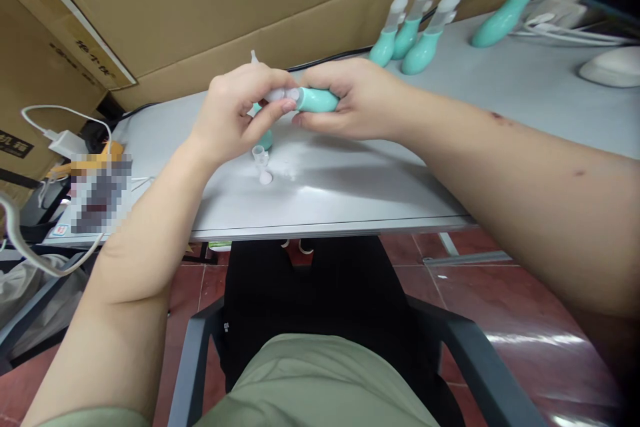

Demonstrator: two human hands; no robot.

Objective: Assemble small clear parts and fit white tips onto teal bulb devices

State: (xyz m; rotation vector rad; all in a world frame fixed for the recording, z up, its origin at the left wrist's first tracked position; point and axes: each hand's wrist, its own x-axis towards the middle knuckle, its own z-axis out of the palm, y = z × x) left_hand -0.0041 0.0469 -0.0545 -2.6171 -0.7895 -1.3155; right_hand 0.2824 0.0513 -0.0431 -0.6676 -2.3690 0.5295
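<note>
Above the grey table I hold a nasal aspirator (318, 100) sideways between both hands. My right hand (357, 97) is wrapped round its mint-green bulb. With thumb and fingers, my left hand (237, 103) pinches the clear and white nozzle end. Behind my left hand another aspirator (265, 140) is mostly hidden; only its white tip and part of its green bulb show. A small clear plastic part (261, 155) with a round white end lies on the table below my left hand.
Several assembled aspirators (421, 53) stand at the back right, near cables and a white mouse (613, 67). Cardboard (240, 0) walls the table's rear. At the left are a white charger (69, 145) and a blurred-out item (101, 193). The table's front edge (330, 232) borders my lap.
</note>
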